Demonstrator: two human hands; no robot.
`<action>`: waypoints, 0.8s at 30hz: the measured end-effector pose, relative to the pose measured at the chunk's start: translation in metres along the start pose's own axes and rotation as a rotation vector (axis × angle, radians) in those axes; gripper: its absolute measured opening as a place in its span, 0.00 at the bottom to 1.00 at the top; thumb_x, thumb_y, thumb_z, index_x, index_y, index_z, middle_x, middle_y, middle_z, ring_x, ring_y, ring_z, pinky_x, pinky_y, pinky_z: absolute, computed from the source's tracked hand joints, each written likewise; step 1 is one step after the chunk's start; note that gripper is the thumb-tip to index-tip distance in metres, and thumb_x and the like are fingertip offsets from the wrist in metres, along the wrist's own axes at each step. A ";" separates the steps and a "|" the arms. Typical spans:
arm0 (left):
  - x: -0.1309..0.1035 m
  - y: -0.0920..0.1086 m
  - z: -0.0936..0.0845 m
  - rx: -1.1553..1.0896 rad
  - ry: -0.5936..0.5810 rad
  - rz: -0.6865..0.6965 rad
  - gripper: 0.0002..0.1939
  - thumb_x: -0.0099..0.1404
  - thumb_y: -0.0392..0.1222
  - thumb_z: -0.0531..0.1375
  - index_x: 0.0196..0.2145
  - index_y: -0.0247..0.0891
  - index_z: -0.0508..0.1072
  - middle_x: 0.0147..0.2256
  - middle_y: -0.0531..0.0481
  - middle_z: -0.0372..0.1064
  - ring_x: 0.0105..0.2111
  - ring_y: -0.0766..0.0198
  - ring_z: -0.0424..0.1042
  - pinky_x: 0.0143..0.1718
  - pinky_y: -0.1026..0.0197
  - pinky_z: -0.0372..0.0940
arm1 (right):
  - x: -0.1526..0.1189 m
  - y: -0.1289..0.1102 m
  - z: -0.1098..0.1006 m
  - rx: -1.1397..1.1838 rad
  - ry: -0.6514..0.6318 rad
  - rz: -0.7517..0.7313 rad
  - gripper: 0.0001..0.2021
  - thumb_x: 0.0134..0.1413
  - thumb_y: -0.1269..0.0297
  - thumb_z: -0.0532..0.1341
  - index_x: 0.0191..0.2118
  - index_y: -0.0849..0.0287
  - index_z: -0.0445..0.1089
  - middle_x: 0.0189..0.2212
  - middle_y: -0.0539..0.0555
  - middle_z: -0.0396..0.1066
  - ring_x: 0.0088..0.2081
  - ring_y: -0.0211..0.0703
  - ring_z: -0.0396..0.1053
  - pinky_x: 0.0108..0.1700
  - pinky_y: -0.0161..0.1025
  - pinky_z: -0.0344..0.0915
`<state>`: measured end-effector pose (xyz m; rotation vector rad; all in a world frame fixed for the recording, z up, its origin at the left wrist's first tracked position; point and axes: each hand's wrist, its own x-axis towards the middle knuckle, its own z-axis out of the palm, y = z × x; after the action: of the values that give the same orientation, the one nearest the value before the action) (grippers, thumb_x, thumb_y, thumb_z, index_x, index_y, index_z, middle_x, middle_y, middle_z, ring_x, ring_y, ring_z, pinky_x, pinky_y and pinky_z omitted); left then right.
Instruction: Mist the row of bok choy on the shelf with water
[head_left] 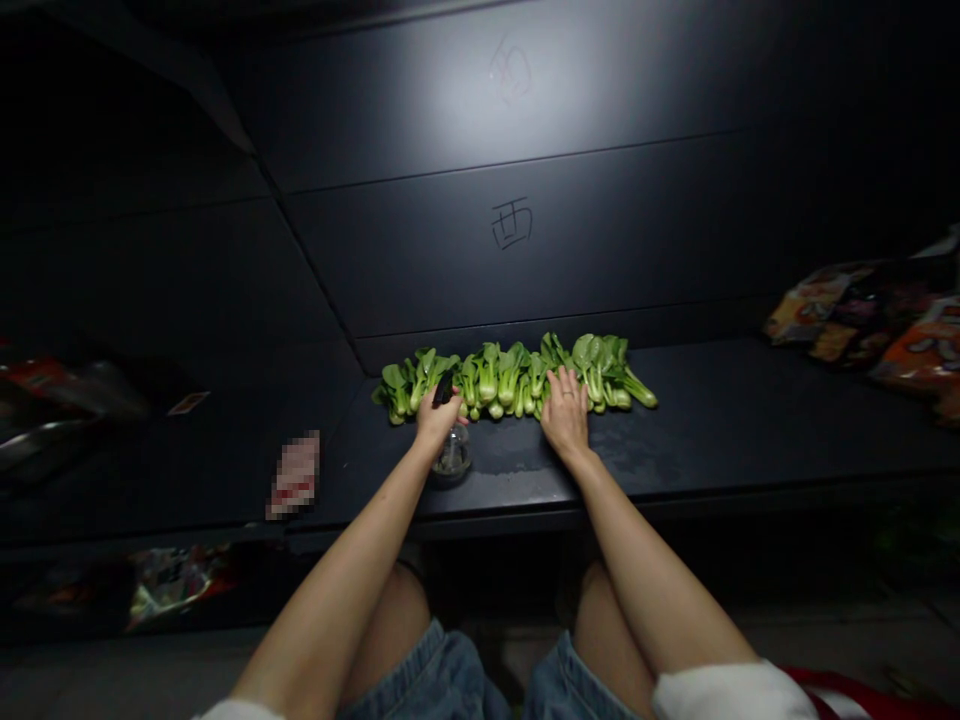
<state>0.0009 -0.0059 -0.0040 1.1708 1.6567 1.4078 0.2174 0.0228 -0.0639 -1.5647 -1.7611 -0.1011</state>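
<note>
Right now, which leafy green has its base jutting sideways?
The leafy green at the row's right end, beyond the right hand: its base juts rightward past all the others.

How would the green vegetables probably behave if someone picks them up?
The green vegetables may be slippery, since the shelf in front of them looks wet. Their broad, thin leaves would likely flop, while the thick, pale stalks look stiffer.

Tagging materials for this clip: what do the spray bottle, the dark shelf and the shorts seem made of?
Spray bottle: probably clear, glossy plastic, being see-through with highlights; glass can't be ruled out.
Dark shelf: perhaps painted metal, judging by its smooth, even surface and soft sheen; laminate is possible.
Shorts: likely denim, matte, from the faded, mottled blue.
</note>
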 end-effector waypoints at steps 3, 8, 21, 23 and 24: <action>0.001 -0.003 -0.007 0.016 0.032 0.029 0.10 0.51 0.36 0.60 0.34 0.36 0.71 0.23 0.55 0.69 0.16 0.66 0.71 0.19 0.68 0.60 | 0.000 -0.003 0.000 0.008 0.003 -0.010 0.27 0.59 0.73 0.48 0.64 0.69 0.59 0.67 0.67 0.54 0.70 0.56 0.46 0.68 0.61 0.43; 0.003 -0.004 -0.016 0.018 0.120 -0.003 0.10 0.50 0.35 0.60 0.34 0.37 0.72 0.20 0.56 0.67 0.16 0.64 0.71 0.20 0.67 0.60 | 0.000 -0.008 0.000 0.000 -0.011 -0.015 0.27 0.59 0.73 0.49 0.64 0.69 0.60 0.67 0.68 0.54 0.69 0.57 0.46 0.68 0.62 0.43; -0.001 0.004 -0.027 -0.127 0.240 -0.125 0.10 0.46 0.34 0.61 0.31 0.36 0.71 0.22 0.55 0.67 0.14 0.65 0.69 0.16 0.66 0.57 | -0.003 -0.018 0.007 -0.016 -0.021 -0.040 0.27 0.58 0.73 0.50 0.64 0.68 0.59 0.67 0.67 0.54 0.69 0.56 0.47 0.68 0.60 0.44; -0.001 0.003 -0.028 -0.132 0.232 -0.117 0.11 0.46 0.36 0.61 0.32 0.36 0.71 0.22 0.55 0.68 0.14 0.65 0.69 0.16 0.67 0.57 | -0.003 -0.019 0.009 -0.014 -0.023 -0.044 0.27 0.59 0.72 0.49 0.64 0.67 0.59 0.67 0.66 0.54 0.69 0.56 0.46 0.67 0.60 0.44; -0.001 0.002 -0.028 -0.136 0.231 -0.113 0.12 0.46 0.36 0.62 0.32 0.36 0.71 0.22 0.55 0.68 0.15 0.65 0.69 0.17 0.66 0.57 | -0.004 -0.019 0.009 -0.012 -0.025 -0.048 0.27 0.59 0.72 0.49 0.64 0.67 0.59 0.67 0.66 0.54 0.69 0.56 0.46 0.68 0.60 0.44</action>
<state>-0.0237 -0.0173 0.0037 0.8511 1.7220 1.6040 0.1961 0.0202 -0.0647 -1.5387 -1.8210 -0.1160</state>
